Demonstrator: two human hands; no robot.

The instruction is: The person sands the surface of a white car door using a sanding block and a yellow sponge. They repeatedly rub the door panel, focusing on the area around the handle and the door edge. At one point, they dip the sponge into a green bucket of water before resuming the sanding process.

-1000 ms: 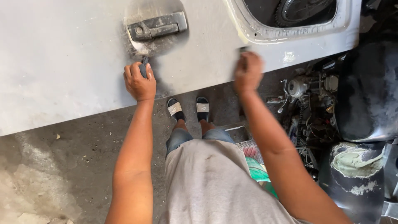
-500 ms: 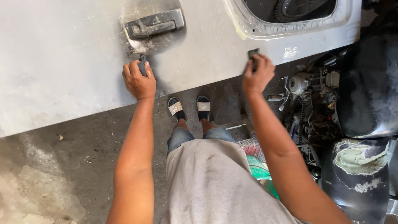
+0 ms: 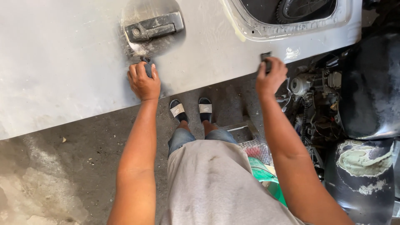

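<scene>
The right hand [image 3: 271,77] has climbed toward twelve o'clock along the grey car door [image 3: 62,62]. A second ago it lay flat against the lower edge of the panel, knuckles up; now it is raised, fingers curled, and the small dark block [image 3: 266,58] it holds shows above the fingertips, pressed to the panel just under the window opening [image 3: 291,16].

The left hand [image 3: 143,81] has crept a little toward twelve o'clock too, so the dark pad [image 3: 147,66] under its fingers now sits just below the door handle [image 3: 154,27], nearer than before.

The whole view has drifted slightly, with the door handle now a touch closer to the top edge.
</scene>
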